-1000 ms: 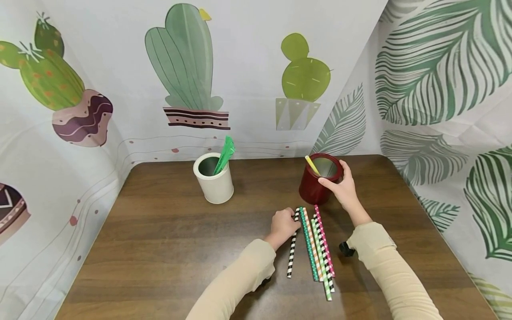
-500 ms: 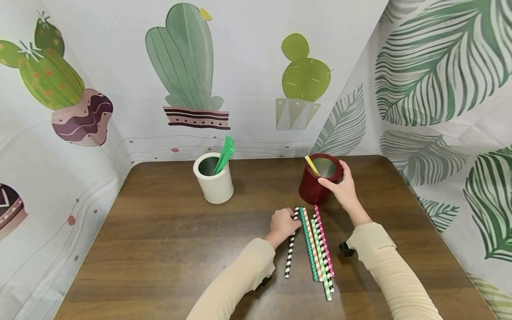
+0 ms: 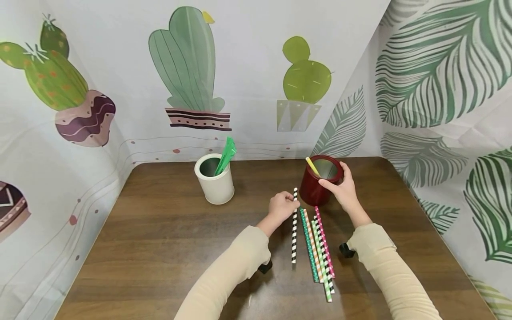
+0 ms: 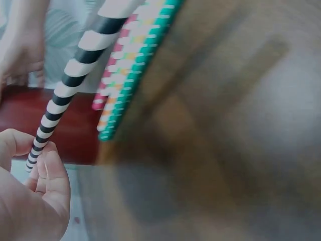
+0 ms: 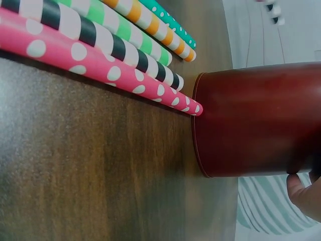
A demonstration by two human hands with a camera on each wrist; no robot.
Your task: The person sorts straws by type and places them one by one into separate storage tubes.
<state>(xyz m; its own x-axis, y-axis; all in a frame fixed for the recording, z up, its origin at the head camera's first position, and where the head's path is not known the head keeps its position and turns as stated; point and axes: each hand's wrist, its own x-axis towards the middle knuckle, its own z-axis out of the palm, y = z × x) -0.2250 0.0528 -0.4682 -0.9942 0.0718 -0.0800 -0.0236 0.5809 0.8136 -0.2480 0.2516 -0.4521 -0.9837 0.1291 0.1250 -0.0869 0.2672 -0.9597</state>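
My left hand pinches a black-and-white striped paper straw near its far end, between thumb and fingers. In the head view the straw points away from me, left of the other straws. My right hand grips the rim of a dark red cup, thumb on the near side and fingers round the right. One yellow straw leans inside that cup. In front of it lie several paper straws: dotted teal, orange-striped, green-striped, another black-striped and a dotted pink straw.
A white cup with a green wrapped bundle leaning in it stands at the back left of the wooden table. Behind the table hangs a cloth printed with cacti and leaves.
My left hand has lifted the black-and-white straw and moved it away from me, toward the red cup. The right hand stays on the cup's rim.
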